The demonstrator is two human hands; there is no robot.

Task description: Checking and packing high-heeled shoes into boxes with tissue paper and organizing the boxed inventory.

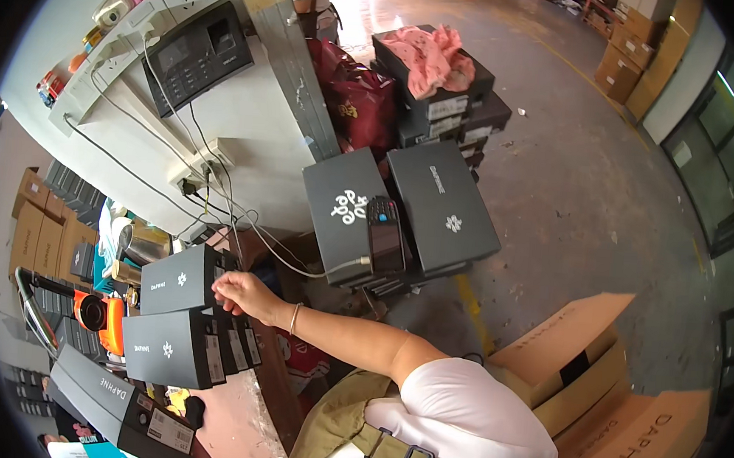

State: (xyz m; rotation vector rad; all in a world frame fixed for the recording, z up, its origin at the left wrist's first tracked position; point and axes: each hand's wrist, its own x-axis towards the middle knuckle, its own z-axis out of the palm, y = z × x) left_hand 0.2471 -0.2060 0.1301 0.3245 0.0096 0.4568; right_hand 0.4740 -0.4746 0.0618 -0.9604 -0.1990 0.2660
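My right hand [243,295] reaches left with its fingers curled together at the end of a black shoebox [167,287]. Whether it grips the box's edge or something small is hidden. Just below stands another black shoebox [163,351], with the labelled ends of several more showing behind it. Nearer the lower left, a black shoebox [104,394] sits tilted with a white label on its end. An orange tape dispenser [101,321] is left of these boxes. My left hand is out of view.
A handheld scanner [386,237] with a cable lies across two black shoeboxes on a stack. Behind are more boxes topped by a pink cloth [430,56] and a dark red bag [355,100]. Open cardboard cartons [624,443] stand at right. A black keypad device [196,57] hangs on the wall.
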